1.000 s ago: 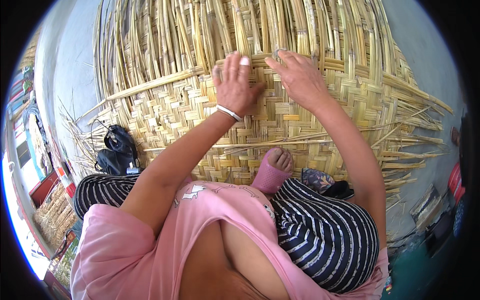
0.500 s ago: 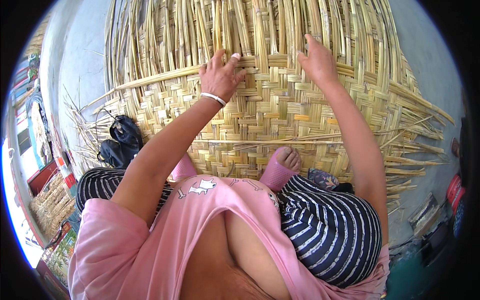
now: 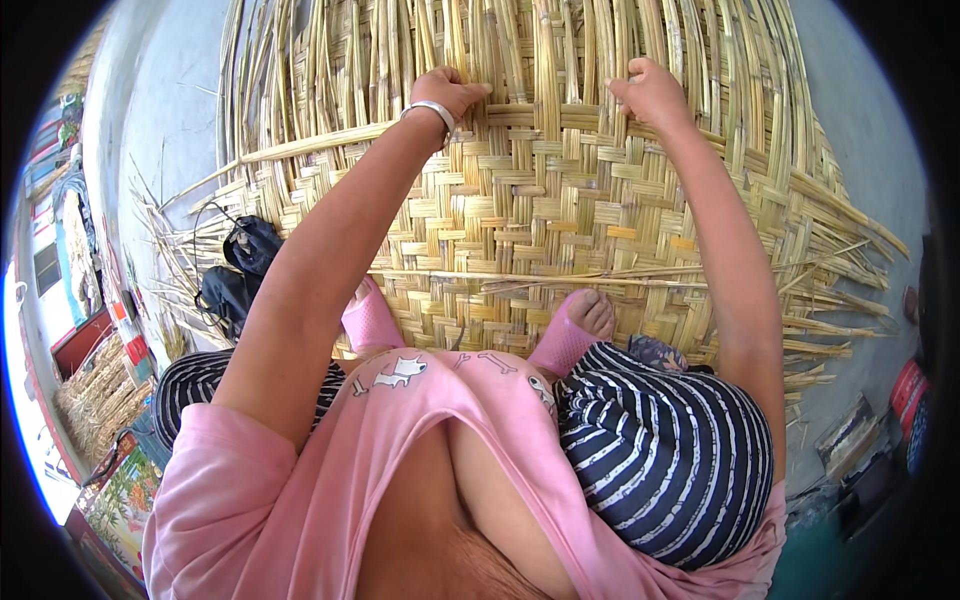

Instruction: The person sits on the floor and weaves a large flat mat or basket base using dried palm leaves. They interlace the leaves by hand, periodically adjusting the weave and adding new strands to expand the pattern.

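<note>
Left hand (image 3: 452, 92) and right hand (image 3: 650, 92), fingers curled pinching strips at the weave's far edge of the bamboo mat (image 3: 520, 230) on the floor, near part looks woven, long loose strips (image 3: 560, 40) beyond left unwoven.

Top (image 3: 300, 480): pink, short-sleeved, small white print.
Trousers (image 3: 670, 450): navy, white-striped.
Left wrist: silver bangle (image 3: 432, 108).
Footwear (image 3: 372, 322): pink.

Both hands, left hand (image 3: 452, 90) and right hand (image 3: 650, 92), on woven bamboo mat (image 3: 540, 230).
</note>
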Available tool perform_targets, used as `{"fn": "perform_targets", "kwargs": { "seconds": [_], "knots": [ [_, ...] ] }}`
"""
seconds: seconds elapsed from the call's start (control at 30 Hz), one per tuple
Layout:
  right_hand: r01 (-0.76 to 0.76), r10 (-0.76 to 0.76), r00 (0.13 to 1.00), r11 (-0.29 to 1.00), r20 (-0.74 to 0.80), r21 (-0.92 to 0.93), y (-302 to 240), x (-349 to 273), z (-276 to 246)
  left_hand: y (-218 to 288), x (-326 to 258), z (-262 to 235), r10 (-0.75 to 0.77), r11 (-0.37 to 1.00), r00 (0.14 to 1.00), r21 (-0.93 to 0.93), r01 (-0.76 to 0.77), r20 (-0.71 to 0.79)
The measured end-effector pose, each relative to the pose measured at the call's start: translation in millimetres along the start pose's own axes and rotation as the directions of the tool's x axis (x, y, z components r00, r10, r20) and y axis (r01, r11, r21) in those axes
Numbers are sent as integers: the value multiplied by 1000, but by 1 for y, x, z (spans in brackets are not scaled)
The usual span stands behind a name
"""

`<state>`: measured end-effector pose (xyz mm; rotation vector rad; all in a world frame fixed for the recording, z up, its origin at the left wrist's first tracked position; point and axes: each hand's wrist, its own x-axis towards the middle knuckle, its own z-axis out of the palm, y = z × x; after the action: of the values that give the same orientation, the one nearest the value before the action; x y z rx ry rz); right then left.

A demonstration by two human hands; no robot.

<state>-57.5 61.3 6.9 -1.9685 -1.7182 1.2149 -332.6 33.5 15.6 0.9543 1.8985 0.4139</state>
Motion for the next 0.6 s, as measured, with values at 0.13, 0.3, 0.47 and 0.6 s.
{"fn": "perform_targets", "kwargs": {
  "seconds": [0.13, 0.3, 0.47, 0.6],
  "knots": [
    [-16, 13, 999, 995, 34, 100, 12, 10, -3, 6, -9, 8, 185, 919, 981, 363, -153, -57],
    [-54, 55, 997, 999, 63, -4, -16, -10, -9, 1, -3, 9, 187, 799, 982, 577, -169, 28],
    [-32, 52, 992, 984, 112, -174, -17, -16, 0, 5, 1, 8, 206, 779, 971, 581, -237, 120],
    [56, -19, 996, 897, 87, -438, -7, -14, 13, 1, -4, 8, 184, 738, 973, 635, -230, 138]
  ]
}}
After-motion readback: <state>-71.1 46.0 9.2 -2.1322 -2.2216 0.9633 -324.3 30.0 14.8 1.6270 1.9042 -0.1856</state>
